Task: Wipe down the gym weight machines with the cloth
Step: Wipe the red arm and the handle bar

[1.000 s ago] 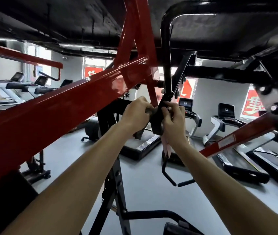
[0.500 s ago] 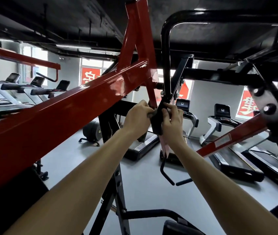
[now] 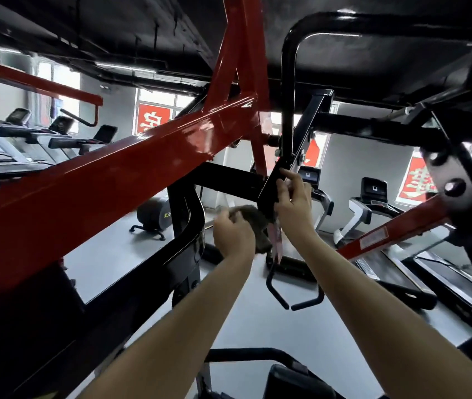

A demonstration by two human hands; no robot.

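Glossy red-painted metal beam [image 3: 119, 171], glossy black metal bar [image 3: 288, 90], and a soft, matt grey-brown cloth [image 3: 253, 223].

You get no readable text: red window posters [image 3: 153, 120] show white characters mirrored and blurred; beam label [image 3: 373, 239] too smeared to read.

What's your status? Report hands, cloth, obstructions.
Left hand shut on cloth, beside black bracket. Right hand gripping bracket edge. Red beam close left; not blocking.
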